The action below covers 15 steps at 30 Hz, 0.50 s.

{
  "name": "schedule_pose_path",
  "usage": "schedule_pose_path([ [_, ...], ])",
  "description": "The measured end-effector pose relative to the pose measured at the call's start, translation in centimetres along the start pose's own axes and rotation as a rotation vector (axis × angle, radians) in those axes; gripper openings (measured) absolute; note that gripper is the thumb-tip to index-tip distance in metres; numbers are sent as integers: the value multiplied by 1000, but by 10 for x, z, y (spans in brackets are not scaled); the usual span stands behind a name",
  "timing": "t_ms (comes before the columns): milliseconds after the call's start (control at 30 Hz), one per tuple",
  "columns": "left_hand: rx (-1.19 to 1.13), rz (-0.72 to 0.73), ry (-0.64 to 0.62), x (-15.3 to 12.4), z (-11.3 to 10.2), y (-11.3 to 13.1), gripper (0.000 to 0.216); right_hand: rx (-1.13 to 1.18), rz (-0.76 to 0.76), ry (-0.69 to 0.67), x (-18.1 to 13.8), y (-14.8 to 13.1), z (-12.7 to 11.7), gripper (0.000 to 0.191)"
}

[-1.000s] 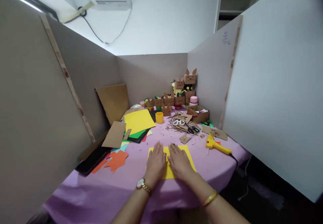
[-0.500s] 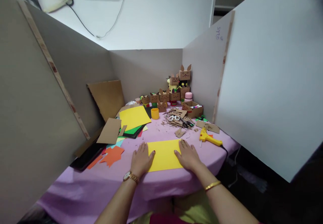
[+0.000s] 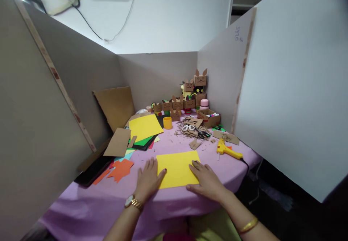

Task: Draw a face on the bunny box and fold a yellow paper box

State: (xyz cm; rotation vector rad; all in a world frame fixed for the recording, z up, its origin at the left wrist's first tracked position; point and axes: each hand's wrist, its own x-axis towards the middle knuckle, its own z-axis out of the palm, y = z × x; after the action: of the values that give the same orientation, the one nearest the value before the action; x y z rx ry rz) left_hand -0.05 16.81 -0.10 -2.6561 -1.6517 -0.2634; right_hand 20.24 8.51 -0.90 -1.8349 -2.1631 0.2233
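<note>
A yellow rectangular sheet (image 3: 177, 169) lies flat on the table in front of me, close to the near edge. My left hand (image 3: 149, 179) rests at its left edge with fingers spread, the thumb lying over the sheet. On the other side, my right hand (image 3: 206, 179) lies on the right edge, its fingers apart and partly on the sheet. Neither hand grips anything. Parts of the sheet's side edges are hidden under the hands.
Left are orange paper pieces (image 3: 120, 169), a cardboard piece (image 3: 118, 142) and a larger yellow sheet (image 3: 145, 128). Right lies a yellow glue gun (image 3: 230, 149) with its cord. Scissors (image 3: 202, 134) rest among cardboard scraps. Cardboard animal boxes (image 3: 177, 104) stand at the back beside a yellow roll (image 3: 167, 123).
Both hands have slid slightly toward me along the sheet's edges, the right one more onto its lower corner. The sheet has shifted a little left and nearer. The view has moved slightly.
</note>
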Motion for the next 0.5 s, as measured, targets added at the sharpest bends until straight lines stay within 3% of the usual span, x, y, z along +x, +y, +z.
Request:
schedule_pose_path([
  [100, -24, 47, -39, -11, -10, -9, 73, 3, -13, 34, -10, 15, -8, 77],
  [267, -97, 364, -75, -20, -20, 14, 53, -11, -116, 126, -10, 17, -14, 31],
  [333, -128, 424, -34, -20, -17, 24, 39, -16, -149, 166, -8, 16, -11, 25],
  [400, -170, 454, 26, -20, -11, 28, 29, -12, -165, 219, -9, 15, -6, 32],
  [500, -264, 398, 179, -17, -8, 24, 29, 11, -162, 331, -12, 18, -3, 35],
])
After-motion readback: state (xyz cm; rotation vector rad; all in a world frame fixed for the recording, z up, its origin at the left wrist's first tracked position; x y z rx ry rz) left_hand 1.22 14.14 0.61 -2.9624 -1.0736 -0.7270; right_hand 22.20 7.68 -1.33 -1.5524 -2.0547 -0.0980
